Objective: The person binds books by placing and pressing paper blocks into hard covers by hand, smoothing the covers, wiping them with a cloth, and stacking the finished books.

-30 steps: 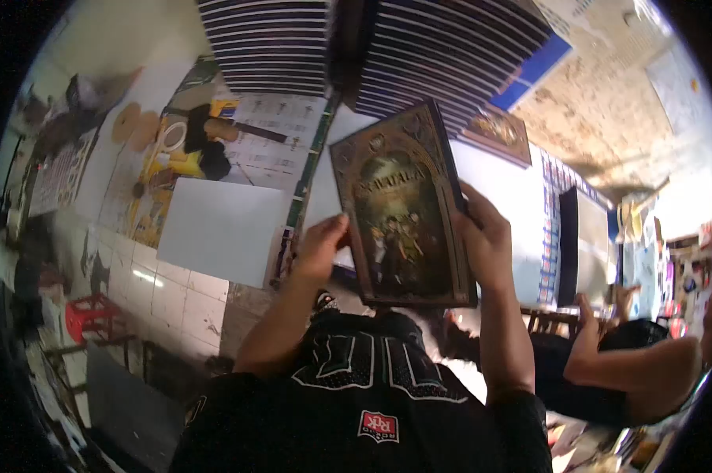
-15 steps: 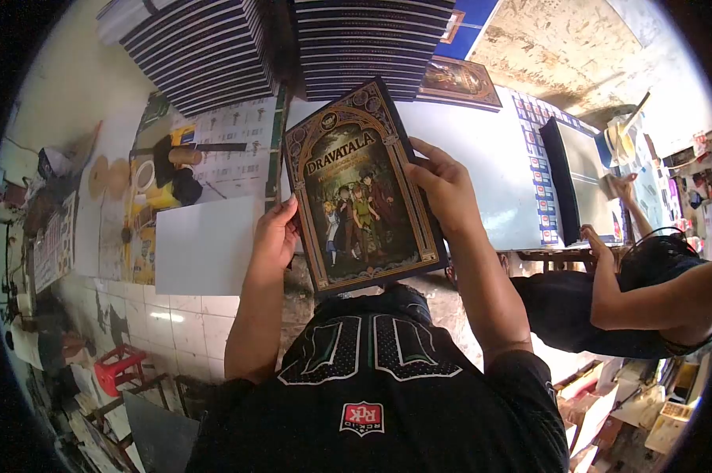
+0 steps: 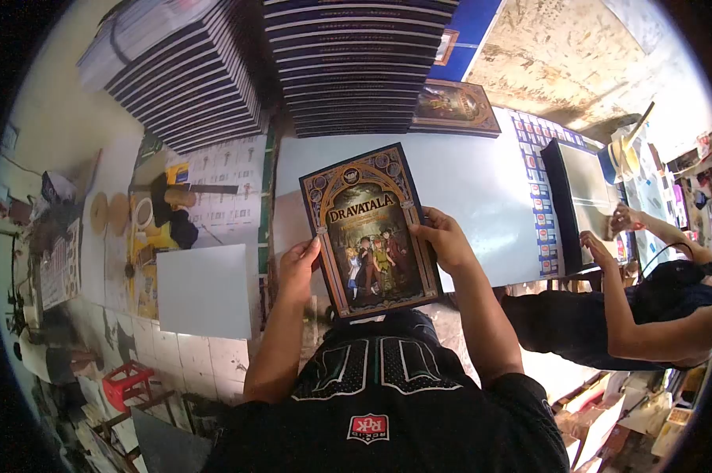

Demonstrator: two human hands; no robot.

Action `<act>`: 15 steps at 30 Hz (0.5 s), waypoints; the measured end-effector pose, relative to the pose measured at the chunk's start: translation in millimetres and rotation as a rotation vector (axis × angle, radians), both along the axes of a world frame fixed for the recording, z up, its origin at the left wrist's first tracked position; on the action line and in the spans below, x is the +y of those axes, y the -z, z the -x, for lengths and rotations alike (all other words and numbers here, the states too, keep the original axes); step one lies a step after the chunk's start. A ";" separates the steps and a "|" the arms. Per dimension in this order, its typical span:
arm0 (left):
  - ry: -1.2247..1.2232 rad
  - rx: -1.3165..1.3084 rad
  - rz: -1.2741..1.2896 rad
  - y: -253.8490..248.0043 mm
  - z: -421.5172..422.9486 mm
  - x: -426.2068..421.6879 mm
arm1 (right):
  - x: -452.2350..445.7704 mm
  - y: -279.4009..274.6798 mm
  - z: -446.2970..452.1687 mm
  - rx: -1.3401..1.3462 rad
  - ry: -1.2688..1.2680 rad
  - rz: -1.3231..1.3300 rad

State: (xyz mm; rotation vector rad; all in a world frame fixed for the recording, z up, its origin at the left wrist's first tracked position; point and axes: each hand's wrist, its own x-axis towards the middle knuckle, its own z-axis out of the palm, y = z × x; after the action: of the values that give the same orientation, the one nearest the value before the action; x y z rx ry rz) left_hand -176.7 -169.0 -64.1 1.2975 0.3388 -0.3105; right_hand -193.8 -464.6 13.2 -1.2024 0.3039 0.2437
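Observation:
A dark hardcover book [image 3: 375, 229] with an ornate gold border and the title "DRAVATALA" is held in front of my body, its cover facing up and slightly tilted. My left hand [image 3: 299, 268] grips its left edge, thumb on the cover. On the right edge, my right hand [image 3: 444, 238] is closed with the thumb on the front and the fingers mostly hidden behind. Beyond the book rises a tall stack of dark books [image 3: 356, 67], with another stack [image 3: 190, 87] to its left. A book with a similar cover [image 3: 457, 106] lies beside the tall stack.
Under the book extends a white tabletop [image 3: 482, 181]. Left are a pale board [image 3: 204, 290], a tape roll [image 3: 143, 213] and a dark-handled tool [image 3: 214, 188]. At right a co-worker's hands [image 3: 600, 246] are over an open book cover [image 3: 580, 189], near a glue tub [image 3: 620, 162].
The book has shifted lower and tilts less in the view, still in both hands. The stacks appear larger and lower in the frame. The co-worker's hands have moved closer together.

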 end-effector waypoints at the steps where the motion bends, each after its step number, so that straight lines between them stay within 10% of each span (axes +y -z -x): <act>1: 0.053 0.036 -0.075 0.5 -4.7 -3.8 | -11.3 9.7 -5.7 0.030 -0.011 -0.028; 7: 0.110 0.094 -0.211 6.2 -35.0 -55.5 | -103.9 21.3 1.7 0.122 0.181 0.095; 15: 0.205 -0.469 -1.312 47.4 -40.5 -98.8 | -291.5 -64.3 -142.5 0.040 -0.175 0.625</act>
State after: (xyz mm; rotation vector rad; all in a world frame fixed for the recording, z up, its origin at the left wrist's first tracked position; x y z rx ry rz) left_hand -136.2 -267.7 -111.5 2.6378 -0.0474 0.1124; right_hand -51.3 -756.1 77.5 -1.8480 0.3206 0.3389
